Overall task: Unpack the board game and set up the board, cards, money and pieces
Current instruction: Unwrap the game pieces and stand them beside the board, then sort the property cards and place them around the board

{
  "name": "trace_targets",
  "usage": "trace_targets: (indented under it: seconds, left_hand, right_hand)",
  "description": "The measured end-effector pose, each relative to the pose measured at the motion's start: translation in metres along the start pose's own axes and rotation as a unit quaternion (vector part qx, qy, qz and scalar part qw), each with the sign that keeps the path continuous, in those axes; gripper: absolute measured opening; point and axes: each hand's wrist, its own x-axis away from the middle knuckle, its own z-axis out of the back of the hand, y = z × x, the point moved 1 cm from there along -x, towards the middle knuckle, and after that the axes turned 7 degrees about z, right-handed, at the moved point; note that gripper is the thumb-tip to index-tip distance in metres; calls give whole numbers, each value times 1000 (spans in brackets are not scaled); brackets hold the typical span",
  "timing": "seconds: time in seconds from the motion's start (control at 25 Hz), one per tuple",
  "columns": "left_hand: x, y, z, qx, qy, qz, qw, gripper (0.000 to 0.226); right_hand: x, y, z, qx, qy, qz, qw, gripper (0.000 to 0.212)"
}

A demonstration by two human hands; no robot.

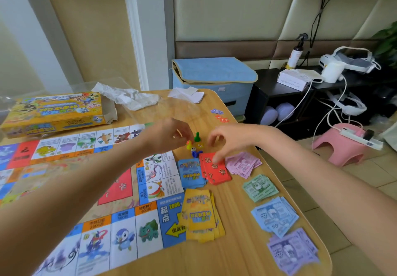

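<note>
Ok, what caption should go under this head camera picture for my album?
Two hands reach for the little pawns beside the game board, with card decks and play money laid out nearby.

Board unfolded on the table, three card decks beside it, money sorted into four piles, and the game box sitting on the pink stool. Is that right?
One detail is wrong: the game box lies on the table, at its far left behind the board, not on the pink stool, which holds a power strip. The head view shows it. The three decks and four money piles are as stated.
</note>
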Motion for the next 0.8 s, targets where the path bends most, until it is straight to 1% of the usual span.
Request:
trace_targets:
  seconds: [0.04,0.12,0.16,0.24,0.32,0.4,0.52,0.64,0.68,0.72,0.76,0.8]
  left_hand:
    - [10,-1,-1,-4,-5,2,1000,16]
    - [27,-1,-5,-10,-27,7,1000,12]
    - [33,-1,-8,-21,-44,12,999,16]
    - [42,1,-17,-61,-70,34,995,34]
    - [48,3,-24,-86,-64,47,993,45]
    - [54,4,-30,-100,-58,50,992,49]
    - [61,6,-34,-151,-65,48,985,47]
    - [63,8,-35,-158,-77,53,983,45]
    - [63,9,-33,-139,-69,52,986,44]
    - [63,10,-30,-84,-41,54,994,40]
    - [64,12,-25,12,0,69,998,35]
    - [66,15,-19,139,38,94,985,30]
  right_hand:
    - [3,-4,-4,29,-32,-5,999,68]
    - [8,-12,-12,59,-52,-3,997,85]
    - [10,-17,-14,66,-51,-2,997,90]
    - [10,-26,-18,87,-51,-5,995,93]
    - [9,-34,-19,102,-53,-20,993,93]
    - [10,-38,-19,100,-60,-35,993,88]
    - [12,-40,-20,74,-54,-45,995,77]
    - [16,-37,-20,30,-27,-34,999,69]
    - [17,-35,-18,9,-20,-27,999,62]
    - [20,-34,-14,-20,-9,-18,1000,51]
    - [22,-33,-8,-66,8,-8,998,38]
    - [26,-33,0,-127,29,3,991,27]
